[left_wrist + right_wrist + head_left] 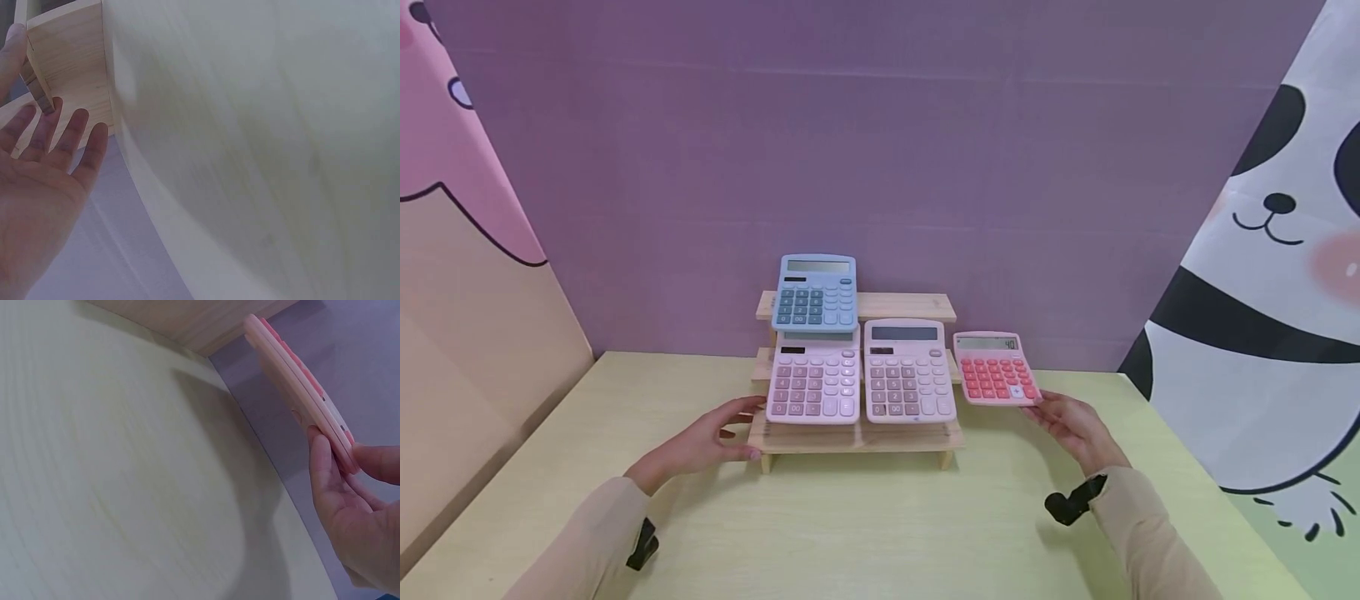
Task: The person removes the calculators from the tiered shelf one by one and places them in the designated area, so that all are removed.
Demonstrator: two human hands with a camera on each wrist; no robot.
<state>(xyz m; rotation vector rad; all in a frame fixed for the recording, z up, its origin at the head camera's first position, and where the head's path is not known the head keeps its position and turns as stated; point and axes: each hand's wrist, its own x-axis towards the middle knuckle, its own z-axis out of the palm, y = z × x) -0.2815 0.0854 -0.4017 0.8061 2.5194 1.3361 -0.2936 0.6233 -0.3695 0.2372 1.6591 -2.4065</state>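
My right hand (1072, 427) pinches the lower right corner of a pink calculator (996, 367) with red keys, thumb on the key side and fingers behind. It is held tilted above the table, right of a wooden tiered rack (857, 440), and its display reads 40. My left hand (711, 437) is at the rack's left end, thumb by the front corner of the lowest step. In the left wrist view its fingers (74, 128) extend loosely beside the wood. On the rack, a blue calculator (816, 292) leans above a pale pink calculator (814, 382), with another pale pink calculator (911, 375) alongside.
The rack stands on a light wooden table (865, 533), near its back edge. Behind it rises a purple backdrop (880, 167). A panda panel (1262, 333) borders the right side, and a pink and beige panel (467, 317) borders the left.
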